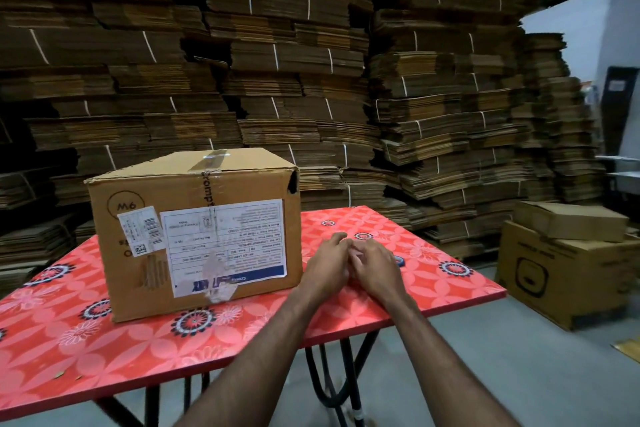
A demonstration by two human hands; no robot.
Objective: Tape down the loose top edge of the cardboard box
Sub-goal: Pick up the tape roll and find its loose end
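A brown cardboard box [194, 236] stands on the red flowered table [104, 340], left of centre. It carries a white printed label, and clear tape runs over the middle of its top. The top edge at its right corner is torn and gapes. My left hand [327, 265] and my right hand [377, 269] rest together on the table just right of the box, fingertips touching. A blue-rimmed tape roll [400, 260] peeks out from under my right hand, which curls over it. What my left fingers hold is hidden.
Tall stacks of flattened cardboard [311, 62] fill the wall behind the table. Two closed cartons [568, 274] sit on the grey floor to the right. The table's right edge is close to my right hand, and black metal legs [346, 385] show beneath.
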